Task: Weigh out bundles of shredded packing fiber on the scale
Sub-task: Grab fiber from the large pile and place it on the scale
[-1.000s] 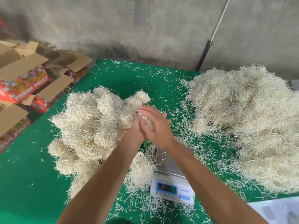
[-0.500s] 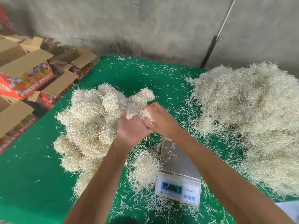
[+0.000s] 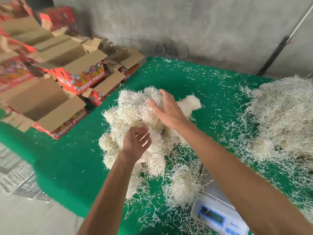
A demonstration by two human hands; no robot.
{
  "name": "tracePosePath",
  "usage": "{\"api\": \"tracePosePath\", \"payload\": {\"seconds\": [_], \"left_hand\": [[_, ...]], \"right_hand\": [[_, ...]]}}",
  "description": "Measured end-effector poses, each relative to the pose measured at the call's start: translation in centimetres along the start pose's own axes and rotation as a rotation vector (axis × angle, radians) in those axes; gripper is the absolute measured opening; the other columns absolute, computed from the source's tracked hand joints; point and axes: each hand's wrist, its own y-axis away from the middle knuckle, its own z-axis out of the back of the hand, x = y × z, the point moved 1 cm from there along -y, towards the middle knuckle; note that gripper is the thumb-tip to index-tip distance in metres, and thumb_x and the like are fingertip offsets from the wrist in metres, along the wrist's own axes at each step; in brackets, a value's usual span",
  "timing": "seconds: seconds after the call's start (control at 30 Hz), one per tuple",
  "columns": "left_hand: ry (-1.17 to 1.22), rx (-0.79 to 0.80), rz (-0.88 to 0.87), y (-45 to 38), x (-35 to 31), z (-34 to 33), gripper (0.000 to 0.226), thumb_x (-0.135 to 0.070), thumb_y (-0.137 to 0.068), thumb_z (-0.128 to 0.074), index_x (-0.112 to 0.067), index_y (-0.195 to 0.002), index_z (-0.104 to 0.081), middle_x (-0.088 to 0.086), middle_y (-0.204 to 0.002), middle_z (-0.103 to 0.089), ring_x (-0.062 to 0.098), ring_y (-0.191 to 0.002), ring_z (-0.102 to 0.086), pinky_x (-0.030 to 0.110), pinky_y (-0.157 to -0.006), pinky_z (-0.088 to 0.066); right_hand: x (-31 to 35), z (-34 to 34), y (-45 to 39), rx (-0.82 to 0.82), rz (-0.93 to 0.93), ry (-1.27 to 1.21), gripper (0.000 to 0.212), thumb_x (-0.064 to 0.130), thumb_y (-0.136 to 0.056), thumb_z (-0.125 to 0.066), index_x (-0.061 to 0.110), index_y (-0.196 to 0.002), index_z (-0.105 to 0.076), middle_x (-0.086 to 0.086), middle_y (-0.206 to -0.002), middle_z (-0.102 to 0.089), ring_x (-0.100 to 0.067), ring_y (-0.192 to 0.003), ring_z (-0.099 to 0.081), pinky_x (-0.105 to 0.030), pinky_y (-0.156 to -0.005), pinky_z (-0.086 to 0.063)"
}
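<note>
Shredded pale straw-coloured packing fiber bundles (image 3: 135, 119) lie heaped mid-table on the green cloth table (image 3: 67, 150). Both hands are released: the right hand (image 3: 166, 110) rests flat on the heap, the left hand (image 3: 136, 145) touches its near side. A white digital scale (image 3: 218, 216) sits at the near edge.

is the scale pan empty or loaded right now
Cannot tell for sure: the scale is mostly hidden under the right forearm. The visible strip of pan looks bare, and the display is too blurred to read.
</note>
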Motion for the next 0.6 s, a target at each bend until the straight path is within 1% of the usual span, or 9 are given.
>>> {"api": "tracePosePath", "payload": {"seconds": [0.07, 0.1, 0.17, 0.23, 0.3, 0.37, 0.43, 0.53, 0.6], "left_hand": [[-0.014, -0.007, 0.016, 0.1, 0.9, -0.1, 0.019, -0.019, -0.098, -0.048, -0.009, -0.104, -0.064, 0.005, -0.09, -0.067, 0.02, -0.079, -0.062, 0.034, -0.075, -0.053], [-0.02, 0.009, 0.025, 0.0, 1.5, -0.4, 0.019, -0.018, -0.098, -0.05, -0.009, -0.105, -0.064, 0.005, -0.09, -0.068, 0.02, -0.08, -0.062, 0.034, -0.076, -0.053], [-0.048, 0.061, 0.044, 0.0, 2.8, -1.1, 0.019, -0.017, -0.094, -0.057, -0.009, -0.109, -0.067, 0.004, -0.094, -0.07, 0.02, -0.084, -0.063, 0.035, -0.077, -0.053], [-0.09, 0.123, 0.057, -0.2, 4.0, -2.1, 0.025, -0.017, -0.089, -0.065, -0.01, -0.113, -0.068, 0.003, -0.096, -0.07, 0.021, -0.085, -0.064, 0.036, -0.08, -0.054], [-0.124, 0.154, 0.068, -0.3, 5.4, -3.0, 0.025, -0.017, -0.087, -0.067, -0.01, -0.111, -0.068, 0.002, -0.094, -0.072, 0.021, -0.09, -0.065, 0.037, -0.083, -0.054], [-0.184, 0.193, 0.081, -0.3, 6.7, -3.6, 0.018, -0.015, -0.091, -0.064, -0.011, -0.108, -0.067, 0.002, -0.095, -0.076, 0.022, -0.101, -0.065, 0.038, -0.083, -0.054], [-0.245, 0.243, 0.126, -0.2, 7.8, -3.9, 0.023, -0.01, -0.091, -0.061, -0.012, -0.113, -0.066, 0.006, -0.108, -0.075, 0.024, -0.111, -0.062, 0.038, -0.084, -0.054], [-0.26, 0.258, 0.183, 0.2, 9.3, -3.5, 0.028, -0.007, -0.092, -0.058, -0.013, -0.118, -0.065, 0.01, -0.123, -0.07, 0.026, -0.119, -0.06, 0.038, -0.082, -0.056], [-0.271, 0.212, 0.194, 0.6, 10.1, -2.9, 0.031, -0.011, -0.098, -0.052, -0.013, -0.128, -0.061, 0.011, -0.134, -0.062, 0.027, -0.126, -0.056, 0.04, -0.091, -0.056]], "right_hand": [[-1.1, -0.2, 1.1, -0.024, -0.008, -0.019, 0.08, 0.075, -0.1, -0.027, 0.027, -0.163, -0.015, -0.003, -0.169, -0.022, -0.023, -0.151, -0.033, -0.048, -0.118, -0.03], [-2.1, 0.0, 2.1, -0.023, -0.031, -0.001, 0.078, 0.073, -0.102, -0.026, 0.026, -0.163, -0.017, -0.005, -0.167, -0.027, -0.024, -0.147, -0.04, -0.045, -0.114, -0.035], [-4.8, -0.2, 5.0, 0.053, -0.116, 0.096, 0.081, 0.075, -0.1, -0.024, 0.022, -0.161, -0.022, -0.01, -0.161, -0.039, -0.028, -0.136, -0.053, -0.042, -0.105, -0.044], [-8.1, -0.8, 8.7, 0.209, -0.229, 0.164, 0.095, 0.085, -0.093, -0.026, 0.019, -0.162, -0.022, -0.013, -0.161, -0.041, -0.032, -0.137, -0.053, -0.05, -0.112, -0.044], [-11.3, -1.7, 12.8, 0.372, -0.304, 0.26, 0.109, 0.094, -0.083, -0.032, 0.021, -0.163, -0.021, -0.013, -0.164, -0.037, -0.034, -0.143, -0.047, -0.059, -0.118, -0.036], [-13.6, -3.0, 16.3, 0.462, -0.248, 0.453, 0.109, 0.094, -0.078, -0.046, 0.023, -0.16, -0.031, -0.009, -0.156, -0.049, -0.03, -0.139, -0.052, -0.059, -0.121, -0.03], [-14.9, -4.5, 18.7, 0.497, -0.161, 0.6, 0.106, 0.092, -0.073, -0.057, 0.025, -0.153, -0.041, -0.006, -0.143, -0.06, -0.025, -0.13, -0.057, -0.056, -0.122, -0.029], [-16.1, -6.4, 21.0, 0.574, -0.092, 0.75, 0.115, 0.093, -0.071, -0.056, 0.027, -0.16, -0.028, -0.008, -0.155, -0.049, -0.027, -0.142, -0.047, -0.055, -0.126, -0.019], [-16.4, -7.4, 22.0, 0.589, -0.056, 0.797, 0.112, 0.086, -0.077, -0.06, 0.024, -0.162, -0.023, -0.007, -0.158, -0.046, -0.027, -0.145, -0.045, -0.055, -0.126, -0.018]]}}
